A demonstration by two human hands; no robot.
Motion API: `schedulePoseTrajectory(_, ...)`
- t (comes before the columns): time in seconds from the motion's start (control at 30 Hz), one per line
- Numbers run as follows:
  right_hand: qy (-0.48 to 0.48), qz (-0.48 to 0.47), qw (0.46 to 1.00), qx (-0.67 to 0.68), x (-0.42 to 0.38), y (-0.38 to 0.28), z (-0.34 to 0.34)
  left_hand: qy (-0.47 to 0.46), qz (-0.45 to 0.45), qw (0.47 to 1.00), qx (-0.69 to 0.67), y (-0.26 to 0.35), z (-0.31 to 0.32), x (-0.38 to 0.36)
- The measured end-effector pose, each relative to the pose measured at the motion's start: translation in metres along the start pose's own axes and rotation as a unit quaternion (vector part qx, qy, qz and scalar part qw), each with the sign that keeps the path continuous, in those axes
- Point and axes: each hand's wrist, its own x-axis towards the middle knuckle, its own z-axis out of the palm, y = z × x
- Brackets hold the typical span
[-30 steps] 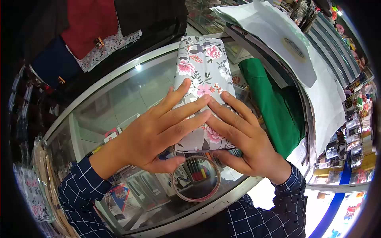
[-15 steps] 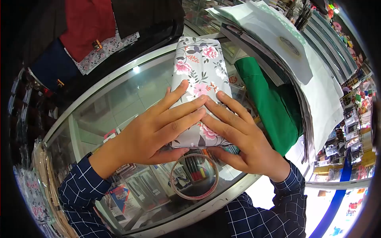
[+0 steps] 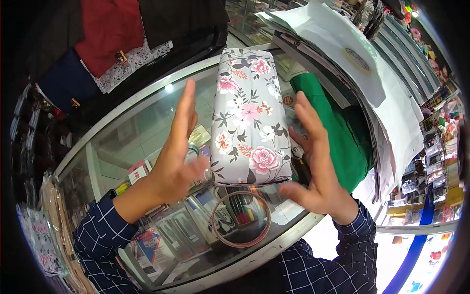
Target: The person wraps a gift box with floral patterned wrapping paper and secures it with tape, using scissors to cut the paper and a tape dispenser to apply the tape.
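A box-shaped parcel (image 3: pixel 248 112) in grey floral wrapping paper lies lengthwise on the glass counter (image 3: pixel 137 117). To its left my left hand (image 3: pixel 178 152) is raised on edge, fingers straight and thumb apart, holding nothing. My right hand (image 3: pixel 316 161) stands beside the parcel's right side, fingers spread and the palm turned toward it. Whether any right fingertip touches the paper is hard to tell. Just in front of the parcel's near end, a roll of clear tape (image 3: pixel 240 218) lies flat on the glass.
Green cloth or bag (image 3: pixel 338 132) lies right of the parcel, beside a stack of large paper sheets (image 3: pixel 342 54). Dark, red and navy folded items (image 3: pixel 110 34) sit at the back left. Pens and packets (image 3: pixel 171 235) show under the glass.
Both hands have lifted off the parcel's top and moved apart, one to each side. The floral pattern they covered now shows. The tape roll stays in place.
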Motion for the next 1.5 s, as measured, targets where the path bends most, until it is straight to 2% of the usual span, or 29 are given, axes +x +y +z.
schedulePoseTrajectory(0.07, 0.005, 0.065, 0.996, 0.066, -0.003, 0.002, -0.002, 0.033, -0.090, 0.994, -0.057, -0.004, 0.002, 0.001)
schedulePoseTrajectory(0.17, -0.062, 0.101, 0.983, 0.140, 0.005, -0.001, 0.000, -0.111, -0.116, 0.987, 0.022, 0.004, -0.005, 0.005)
schedulePoseTrajectory(0.2, -0.068, 0.083, 0.987, 0.120, 0.005, 0.000, 0.004, -0.119, -0.089, 0.988, 0.043, 0.001, -0.002, 0.001)
schedulePoseTrajectory(0.33, -0.088, 0.093, 0.986, 0.108, 0.013, 0.008, 0.007, -0.048, -0.070, 0.996, 0.000, -0.002, 0.000, 0.001)
schedulePoseTrajectory(0.43, -0.107, 0.087, 0.990, -0.023, 0.037, -0.010, -0.009, -0.007, 0.010, 0.995, 0.099, -0.007, -0.001, 0.000)
schedulePoseTrajectory(0.47, -0.076, 0.027, 0.990, -0.118, 0.046, -0.006, -0.010, -0.005, 0.039, 0.989, 0.140, -0.007, -0.002, 0.000)
schedulePoseTrajectory(0.57, -0.050, -0.113, 0.955, -0.271, 0.092, 0.020, -0.020, -0.063, 0.129, 0.954, 0.264, -0.001, -0.007, 0.002)
schedulePoseTrajectory(0.63, -0.057, -0.125, 0.961, -0.242, 0.127, 0.042, -0.021, -0.102, 0.174, 0.930, 0.306, 0.001, -0.010, 0.001)
schedulePoseTrajectory(0.67, -0.061, -0.131, 0.963, -0.227, 0.144, 0.053, -0.021, -0.079, 0.184, 0.938, 0.282, 0.002, -0.007, 0.001)
schedulePoseTrajectory(0.73, -0.024, -0.088, 0.974, -0.206, 0.171, 0.075, -0.018, -0.038, 0.165, 0.965, 0.201, 0.001, -0.002, 0.001)
schedulePoseTrajectory(0.77, -0.052, -0.012, 0.987, -0.154, 0.180, 0.083, -0.019, -0.017, 0.154, 0.975, 0.160, 0.000, -0.002, 0.002)
schedulePoseTrajectory(0.83, -0.109, 0.138, 0.983, -0.047, 0.193, 0.091, -0.018, -0.045, 0.165, 0.963, 0.209, 0.002, -0.007, 0.004)
schedulePoseTrajectory(0.87, -0.085, 0.162, 0.983, 0.003, 0.193, 0.096, -0.016, -0.059, 0.160, 0.959, 0.228, 0.003, -0.009, 0.004)
schedulePoseTrajectory(0.97, -0.086, 0.171, 0.976, 0.107, 0.191, 0.103, -0.015, -0.068, 0.161, 0.953, 0.247, 0.002, -0.010, 0.006)
schedulePoseTrajectory(1.1, -0.020, 0.216, 0.967, 0.130, 0.194, 0.105, -0.012, -0.066, 0.141, 0.954, 0.258, 0.004, -0.008, 0.005)
schedulePoseTrajectory(1.13, -0.057, 0.219, 0.963, 0.146, 0.195, 0.108, -0.012, -0.069, 0.139, 0.954, 0.258, 0.004, -0.008, 0.005)
schedulePoseTrajectory(1.4, -0.047, 0.241, 0.951, 0.186, 0.189, 0.107, -0.007, -0.105, 0.116, 0.941, 0.300, 0.012, -0.011, 0.005)
schedulePoseTrajectory(1.47, -0.042, 0.241, 0.946, 0.214, 0.191, 0.101, -0.012, -0.035, 0.085, 0.969, 0.230, 0.010, -0.014, 0.010)
schedulePoseTrajectory(1.5, -0.037, 0.227, 0.958, 0.168, 0.191, 0.095, -0.014, 0.000, 0.070, 0.978, 0.194, 0.007, -0.016, 0.015)
